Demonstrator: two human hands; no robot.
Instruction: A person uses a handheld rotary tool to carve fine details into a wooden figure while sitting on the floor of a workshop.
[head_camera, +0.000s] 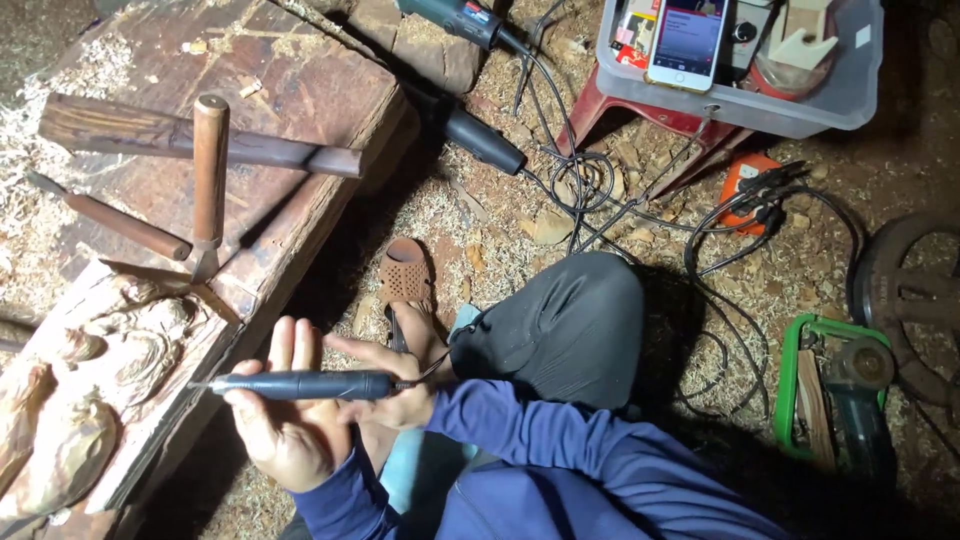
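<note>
A slim dark-blue rotary handpiece lies level, its fine bit pointing left toward a carved wooden relief. My left hand is palm up beneath the tool, cradling its front half. My right hand grips the rear end, where the cord leaves it. The bit's tip hangs just off the carving's edge, and I cannot tell whether it touches. Both sleeves are blue, and my bent knee in dark trousers is just to the right.
Two wooden-handled chisels and a dark wooden bar rest on the thick plank. Sawdust, tangled cables, a brown sandal, power tools, a green-guarded grinder, and a plastic bin holding a phone surround me.
</note>
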